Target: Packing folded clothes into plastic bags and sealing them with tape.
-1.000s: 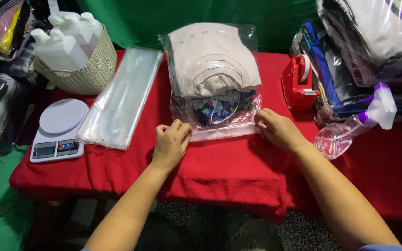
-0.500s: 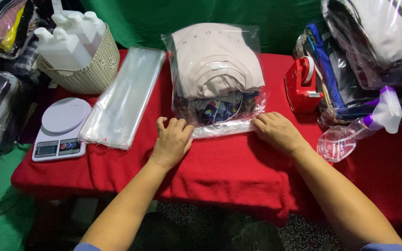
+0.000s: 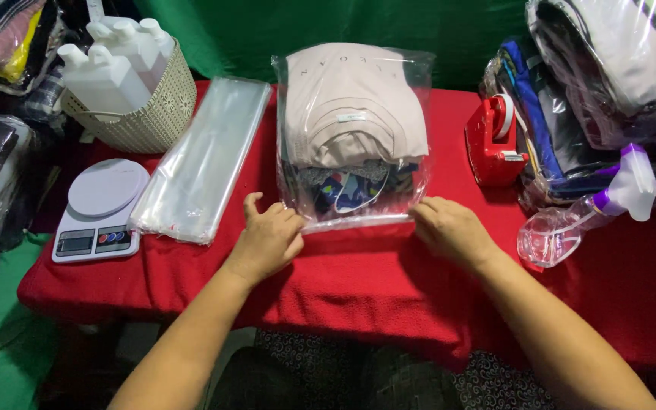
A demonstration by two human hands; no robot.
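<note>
Clear bag [image 3: 354,140] of folded garments lies flat on the red desk [image 3: 389,281] — both hands press its near flap: left hand [image 3: 269,239] curled, right hand [image 3: 449,228] flat, keeping the fold creased.

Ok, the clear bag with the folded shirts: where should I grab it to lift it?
Probably by both side edges of the clear bag, coming in from left and right. It lies flat and full, and the left hand and right hand already press its near flap.
</note>
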